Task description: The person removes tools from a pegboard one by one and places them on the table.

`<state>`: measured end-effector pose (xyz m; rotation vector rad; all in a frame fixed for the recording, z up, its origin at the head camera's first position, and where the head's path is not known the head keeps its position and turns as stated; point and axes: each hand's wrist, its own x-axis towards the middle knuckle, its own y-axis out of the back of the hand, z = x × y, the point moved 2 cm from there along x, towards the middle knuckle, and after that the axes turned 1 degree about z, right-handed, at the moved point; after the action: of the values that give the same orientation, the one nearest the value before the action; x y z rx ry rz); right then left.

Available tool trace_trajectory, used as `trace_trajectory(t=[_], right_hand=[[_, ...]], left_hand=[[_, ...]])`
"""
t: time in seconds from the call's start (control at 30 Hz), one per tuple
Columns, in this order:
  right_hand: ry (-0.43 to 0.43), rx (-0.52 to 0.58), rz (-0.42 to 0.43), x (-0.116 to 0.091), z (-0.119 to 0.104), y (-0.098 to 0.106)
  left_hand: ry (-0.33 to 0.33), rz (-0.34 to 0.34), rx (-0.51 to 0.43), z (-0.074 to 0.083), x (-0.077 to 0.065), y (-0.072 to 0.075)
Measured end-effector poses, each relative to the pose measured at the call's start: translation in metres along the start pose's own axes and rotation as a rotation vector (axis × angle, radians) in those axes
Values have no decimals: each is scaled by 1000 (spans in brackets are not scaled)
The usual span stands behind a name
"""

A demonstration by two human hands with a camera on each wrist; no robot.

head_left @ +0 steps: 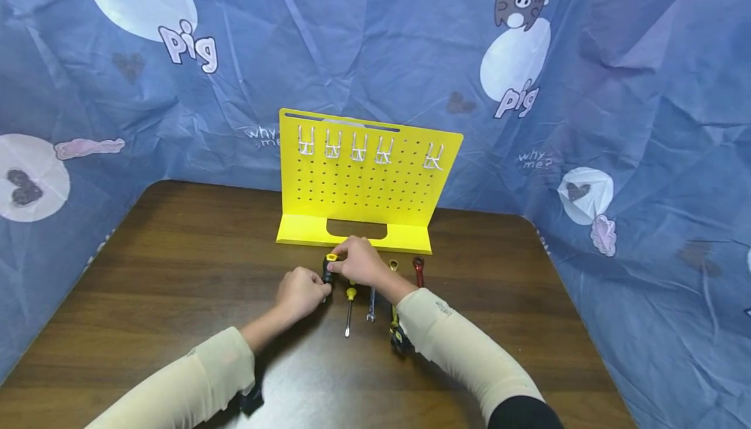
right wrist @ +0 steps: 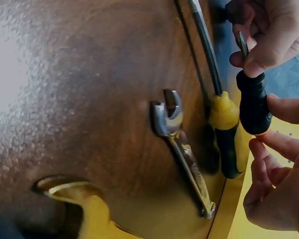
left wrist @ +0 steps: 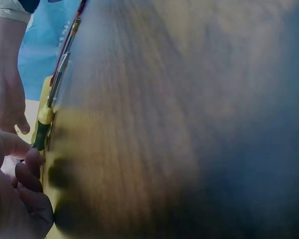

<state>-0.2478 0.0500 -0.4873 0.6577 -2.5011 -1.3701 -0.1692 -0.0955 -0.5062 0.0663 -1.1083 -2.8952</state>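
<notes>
A screwdriver [head_left: 327, 271] with a black handle and yellow end is held between both hands over the table, close to the yellow pegboard. My left hand [head_left: 299, 293] pinches its metal shaft [right wrist: 243, 45] just beyond the handle. Thumb and finger of my right hand [head_left: 360, 263] grip the black handle [right wrist: 254, 102] near its end. Beside it lies a second screwdriver [right wrist: 224, 112], longer, with a yellow-and-black handle. To its right is a silver open-end wrench [right wrist: 187, 157]. In the left wrist view my left hand [left wrist: 20, 194] hides the held screwdriver.
The yellow pegboard [head_left: 352, 188] stands at the back, carrying several white hooks [head_left: 359, 148]. Right of the silver wrench lie a yellow tool [head_left: 394, 315], partly behind my right forearm, and a red wrench [head_left: 419, 271]. Blue printed cloth [head_left: 411, 44] surrounds the wooden table [head_left: 205, 253].
</notes>
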Motion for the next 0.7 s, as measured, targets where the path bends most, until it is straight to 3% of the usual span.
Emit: trace_trajectory(t=[0.37, 0.57, 0.7], right_hand=[[15, -155, -5, 7, -5, 0], [22, -154, -13, 7, -5, -2], [20, -139, 7, 4, -4, 1]], left_hand=[[-23, -4, 88, 0, 5, 2], [-6, -31, 131, -2, 4, 4], [-31, -40, 128, -2, 5, 4]])
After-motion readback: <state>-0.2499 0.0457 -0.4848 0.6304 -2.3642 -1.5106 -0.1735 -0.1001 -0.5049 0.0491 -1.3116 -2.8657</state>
